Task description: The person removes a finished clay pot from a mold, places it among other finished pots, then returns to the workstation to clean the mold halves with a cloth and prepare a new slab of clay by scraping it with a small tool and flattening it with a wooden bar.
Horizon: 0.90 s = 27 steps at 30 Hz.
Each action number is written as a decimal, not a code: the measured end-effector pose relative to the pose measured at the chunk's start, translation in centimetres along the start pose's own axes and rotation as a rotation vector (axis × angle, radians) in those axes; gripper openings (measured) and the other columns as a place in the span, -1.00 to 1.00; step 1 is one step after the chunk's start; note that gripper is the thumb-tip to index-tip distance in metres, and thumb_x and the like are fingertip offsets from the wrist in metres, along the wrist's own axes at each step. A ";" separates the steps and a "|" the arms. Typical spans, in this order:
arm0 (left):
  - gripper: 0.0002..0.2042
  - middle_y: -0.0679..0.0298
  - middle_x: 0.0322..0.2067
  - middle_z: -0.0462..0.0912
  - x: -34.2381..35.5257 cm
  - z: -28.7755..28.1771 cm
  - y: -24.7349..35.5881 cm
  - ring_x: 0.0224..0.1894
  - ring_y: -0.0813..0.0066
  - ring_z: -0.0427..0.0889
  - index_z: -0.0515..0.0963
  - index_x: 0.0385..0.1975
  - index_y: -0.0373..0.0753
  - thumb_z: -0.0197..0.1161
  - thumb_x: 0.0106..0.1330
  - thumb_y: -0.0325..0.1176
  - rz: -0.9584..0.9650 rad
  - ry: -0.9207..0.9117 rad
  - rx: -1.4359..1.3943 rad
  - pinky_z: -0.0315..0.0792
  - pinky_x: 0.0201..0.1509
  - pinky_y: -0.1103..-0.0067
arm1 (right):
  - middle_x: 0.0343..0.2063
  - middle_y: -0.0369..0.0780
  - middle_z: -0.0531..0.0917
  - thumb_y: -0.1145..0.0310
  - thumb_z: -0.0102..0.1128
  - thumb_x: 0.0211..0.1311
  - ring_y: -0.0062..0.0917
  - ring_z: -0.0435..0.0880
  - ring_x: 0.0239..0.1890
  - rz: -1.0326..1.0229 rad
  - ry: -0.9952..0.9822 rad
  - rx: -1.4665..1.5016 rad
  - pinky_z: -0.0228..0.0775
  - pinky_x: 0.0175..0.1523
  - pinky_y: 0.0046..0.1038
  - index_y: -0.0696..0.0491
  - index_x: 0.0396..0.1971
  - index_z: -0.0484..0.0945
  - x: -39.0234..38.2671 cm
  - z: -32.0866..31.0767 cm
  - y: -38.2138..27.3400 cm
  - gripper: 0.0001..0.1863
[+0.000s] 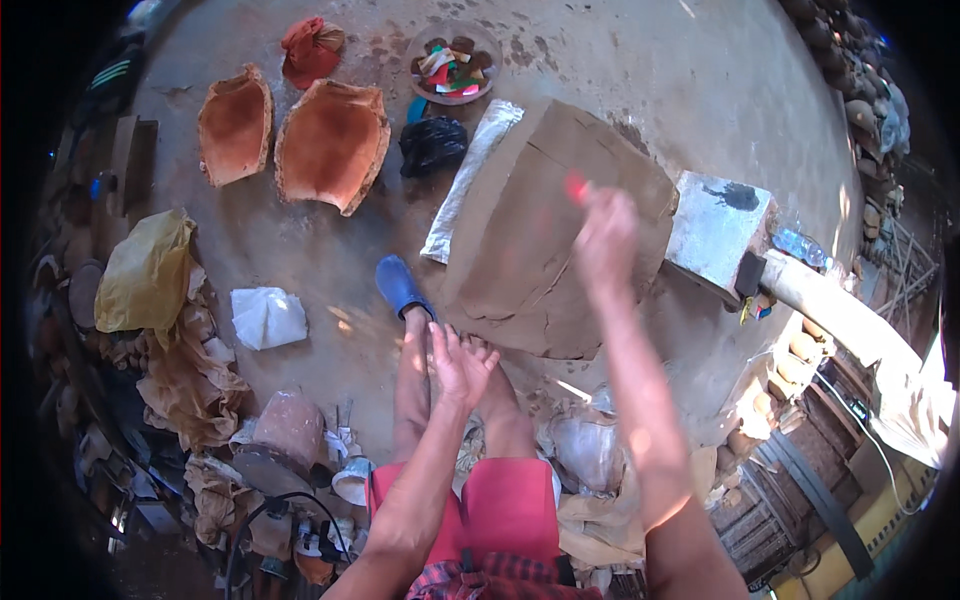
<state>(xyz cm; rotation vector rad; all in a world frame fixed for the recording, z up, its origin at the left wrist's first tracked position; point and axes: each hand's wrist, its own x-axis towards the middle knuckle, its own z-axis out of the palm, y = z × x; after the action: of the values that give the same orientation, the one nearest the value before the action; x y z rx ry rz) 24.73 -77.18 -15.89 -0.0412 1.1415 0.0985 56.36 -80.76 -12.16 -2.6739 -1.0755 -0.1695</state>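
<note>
A large slab-like block of wet brown clay [540, 230] lies on the floor in front of me, with cracks along its near side. Over its right half is my right hand [605, 235], fingers closed around a small object with a red end [576, 188]. Motion blurs that object, so its kind is unclear. My left hand [462, 368] holds nothing; its fingers are spread, palm up, above my knees near the clay's front left corner. Along the clay's left side runs a folded white sack [472, 180].
Two reddish clay moulds [332, 140] [236, 128] lie at far left, near a red cloth bundle [312, 50]. A clear bowl of coloured scraps [455, 65] and a black plastic bag [433, 145] sit behind the sack. A pale block [722, 225] stands right of the clay.
</note>
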 end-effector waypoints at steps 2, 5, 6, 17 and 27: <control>0.31 0.18 0.77 -0.39 0.5 1.1 -2.7 0.70 -0.13 -0.01 -0.63 0.72 0.08 0.04 0.31 0.71 -0.050 -0.066 0.010 0.02 0.66 -0.11 | -0.25 -0.11 0.68 0.57 0.26 0.35 -0.18 0.69 -0.14 -0.035 -0.028 -0.067 0.59 -0.02 -0.13 0.03 0.04 0.76 5.7 0.6 8.0 -0.68; 0.26 0.20 0.74 -0.17 0.1 1.9 -4.4 0.67 -0.07 0.13 -0.36 0.76 0.04 0.07 0.31 0.70 -0.143 0.007 -0.064 0.36 0.45 0.10 | -0.24 -0.14 0.68 0.58 0.27 0.30 -0.19 0.68 -0.14 -0.032 -0.113 -0.019 0.60 0.03 -0.10 0.03 0.04 0.77 2.9 2.3 7.3 -0.66; 0.27 0.16 0.72 -0.13 0.0 3.0 -4.5 0.65 -0.08 0.15 -0.36 0.76 0.00 0.07 0.31 0.71 -0.138 -0.002 -0.071 0.39 0.43 0.10 | -0.23 -0.16 0.67 0.59 0.26 0.29 -0.18 0.68 -0.14 -0.036 -0.161 -0.025 0.60 0.05 -0.06 0.03 0.03 0.78 0.8 1.9 6.1 -0.66; 0.29 -0.02 0.69 -0.09 0.3 1.3 -5.4 0.66 -0.17 0.11 -0.35 0.75 -0.11 0.09 0.32 0.69 -0.089 -0.146 -0.165 0.20 0.64 0.07 | -0.24 -0.23 0.67 0.50 0.30 0.25 -0.30 0.65 -0.12 0.011 -0.365 0.231 0.51 -0.02 -0.15 0.02 0.01 0.80 -22.3 -3.8 -7.3 -0.66; 0.28 0.06 0.75 -0.28 0.2 3.2 -8.7 0.70 -0.33 -0.02 -0.38 0.76 0.06 0.17 0.28 0.67 -0.160 -0.128 0.055 0.30 0.55 0.03 | -0.31 -0.12 0.67 0.57 0.26 0.34 -0.18 0.68 -0.20 -0.063 0.018 -0.029 0.56 -0.09 -0.12 0.06 -0.05 0.77 4.3 -0.2 13.2 -0.75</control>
<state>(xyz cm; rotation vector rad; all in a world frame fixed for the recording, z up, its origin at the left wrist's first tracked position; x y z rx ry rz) 28.52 -85.60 -14.87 -0.0761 1.0087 -0.0717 68.65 -87.12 -13.65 -2.6601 -1.1617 -0.2224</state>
